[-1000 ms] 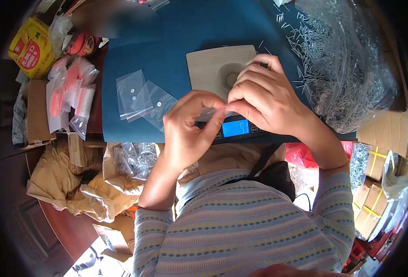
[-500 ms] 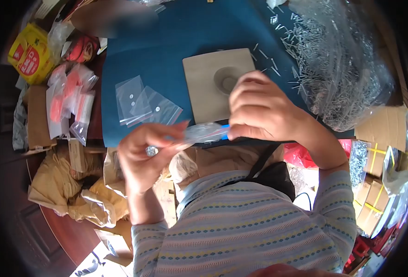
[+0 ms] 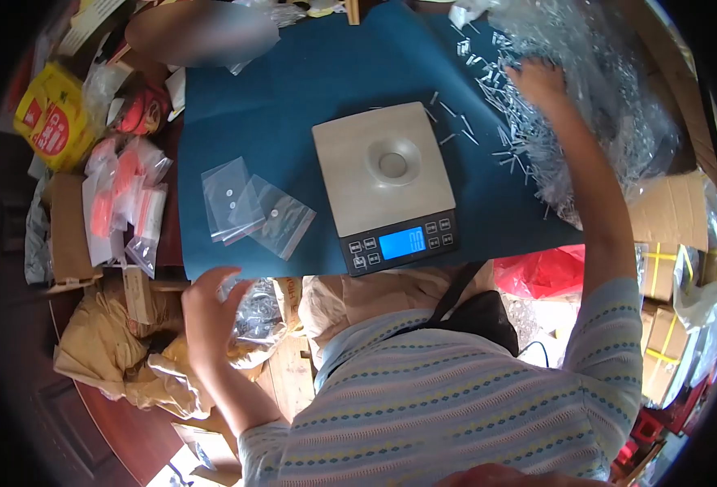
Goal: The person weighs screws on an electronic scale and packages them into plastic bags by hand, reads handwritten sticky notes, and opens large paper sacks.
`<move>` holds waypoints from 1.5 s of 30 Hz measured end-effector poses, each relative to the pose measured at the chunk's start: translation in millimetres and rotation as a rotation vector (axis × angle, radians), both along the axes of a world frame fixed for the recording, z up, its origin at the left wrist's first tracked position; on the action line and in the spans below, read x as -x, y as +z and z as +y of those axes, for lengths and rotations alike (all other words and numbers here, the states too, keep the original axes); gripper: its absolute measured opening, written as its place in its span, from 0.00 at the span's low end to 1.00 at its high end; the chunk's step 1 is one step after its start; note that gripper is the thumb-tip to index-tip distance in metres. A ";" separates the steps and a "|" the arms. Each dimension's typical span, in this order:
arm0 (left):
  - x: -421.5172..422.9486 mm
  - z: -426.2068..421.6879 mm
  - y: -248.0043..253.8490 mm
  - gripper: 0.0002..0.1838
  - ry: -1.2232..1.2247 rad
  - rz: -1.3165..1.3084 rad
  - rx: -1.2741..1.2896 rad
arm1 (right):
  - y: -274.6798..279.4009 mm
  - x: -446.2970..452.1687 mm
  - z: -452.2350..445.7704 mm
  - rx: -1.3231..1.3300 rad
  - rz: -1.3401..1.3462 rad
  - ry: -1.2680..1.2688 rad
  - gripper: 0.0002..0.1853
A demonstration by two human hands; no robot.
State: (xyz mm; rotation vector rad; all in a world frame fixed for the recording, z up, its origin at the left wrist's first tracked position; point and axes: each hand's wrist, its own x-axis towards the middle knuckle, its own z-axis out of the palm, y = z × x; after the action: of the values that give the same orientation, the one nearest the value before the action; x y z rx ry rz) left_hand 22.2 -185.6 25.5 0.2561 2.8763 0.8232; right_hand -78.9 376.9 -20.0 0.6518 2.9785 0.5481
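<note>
My right hand reaches into a heap of thin silver nail-like pieces at the upper right; its thumb stands apart from the fingers, whose tips are partly lost among the pieces. Over the near left edge of the blue-covered table, my left hand is open, thumb and fingers spread. Just beside it, below the table edge, lies clear plastic holding silver pieces. A digital scale with a lit blue display sits mid-table, a round dish-like hollow in its beige top. Two overlapping clear zip bags lie left of it.
A large clear plastic bag spreads behind and around the heap. Several loose pieces lie right of the scale. Pink-and-clear packets, a red tin and a yellow package crowd the left. Brown paper sits lower left.
The clear bag that both hands held in front of the scale is gone from them. My left hand moved left and down; my right hand moved up to the heap. The scale's display is now uncovered.
</note>
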 end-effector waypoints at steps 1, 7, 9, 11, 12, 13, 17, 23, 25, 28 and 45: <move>2.4 12.8 -4.5 0.11 -0.059 0.058 0.010 | -3.1 -1.5 3.9 -0.023 -0.018 -0.011 0.32; 12.6 69.4 -50.1 0.18 -0.324 0.297 0.017 | 5.5 -19.0 -16.5 -0.138 -0.119 0.065 0.32; 15.6 74.5 -67.9 0.17 -0.285 0.337 -0.016 | 4.8 -21.1 -15.6 -0.178 -0.100 0.109 0.30; 20.3 75.7 -84.4 0.16 -0.230 0.408 -0.069 | 5.2 -20.0 -16.0 -0.213 -0.101 0.106 0.28; 21.9 76.1 -89.6 0.15 -0.198 0.425 -0.092 | 8.6 -17.6 -17.5 -0.188 -0.122 0.099 0.28; 23.3 76.5 -93.8 0.14 -0.168 0.443 -0.116 | 13.0 -15.5 -18.7 -0.163 -0.144 0.088 0.28; 26.0 83.2 -108.6 0.11 -0.071 0.571 -0.211 | 11.2 -12.5 -7.3 -0.044 -0.138 0.091 0.27; 26.3 83.4 -108.8 0.11 -0.035 0.596 -0.245 | 13.8 -19.9 -5.3 -0.037 -0.133 0.163 0.30; 26.7 83.0 -110.5 0.11 -0.041 0.607 -0.247 | 23.8 -23.7 -14.5 -0.024 -0.159 0.190 0.31; 26.1 84.0 -108.3 0.11 -0.042 0.604 -0.241 | 27.9 -29.4 -17.1 0.055 -0.189 0.183 0.32; 27.2 85.7 -106.8 0.11 -0.075 0.655 -0.209 | 36.5 -42.7 -18.7 0.378 -0.181 0.471 0.26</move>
State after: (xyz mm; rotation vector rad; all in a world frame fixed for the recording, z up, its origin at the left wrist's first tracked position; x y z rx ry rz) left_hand -5.0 -99.9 -81.4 0.7842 3.3260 1.2154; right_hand -36.2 358.2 16.5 -0.1247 2.9294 0.0394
